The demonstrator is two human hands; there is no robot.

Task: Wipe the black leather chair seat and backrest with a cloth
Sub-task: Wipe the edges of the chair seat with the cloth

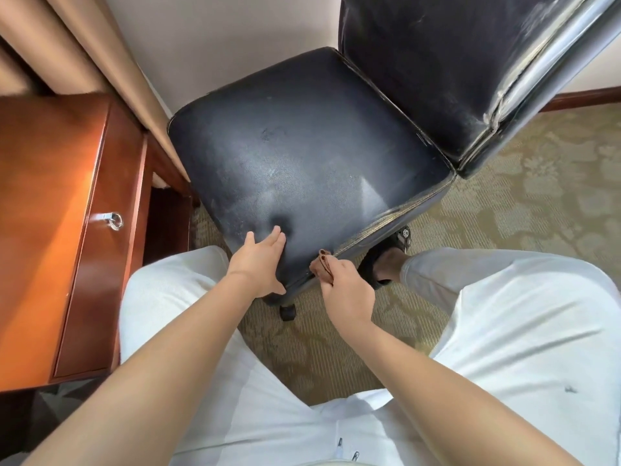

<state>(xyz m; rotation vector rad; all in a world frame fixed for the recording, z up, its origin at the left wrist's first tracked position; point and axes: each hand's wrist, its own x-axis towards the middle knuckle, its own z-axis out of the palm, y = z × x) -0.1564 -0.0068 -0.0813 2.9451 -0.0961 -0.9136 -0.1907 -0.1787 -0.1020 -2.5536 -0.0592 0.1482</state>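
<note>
From the head view, the person stands over the black leather chair, looking down at the seat (302, 153). The left hand (258, 264) lies on the seat's near corner, fingers straight and close together, flat on the leather, with the thumb hooked down over the front edge. Nothing is held in it.

Just to the right of that hand, at the same near edge of the seat, the right hand (346, 290) is curled round a small brown cloth (321, 266). The cloth is bunched up and pokes out beyond the knuckles, touching the stitched side seam of the seat right at the corner. How much of the cloth is tucked inside the fist I cannot tell.

Beyond both hands the seat spreads away, its leather scuffed and showing pale, dull patches. The backrest (437, 62) rises at the far right of the hands, well apart from them, worn and glossy along its side edge.

Below the left hand a dark caster (287, 311) of the chair stands on the patterned carpet (537, 196). Just past the right hand, a foot in a dark sandal (386, 257) rests on the carpet beside the seat's side edge. Off to the left of the left hand stands a reddish wooden surface (40, 213) with a metal drawer pull (112, 220), and a beige curtain (100, 45) hangs beyond it.
</note>
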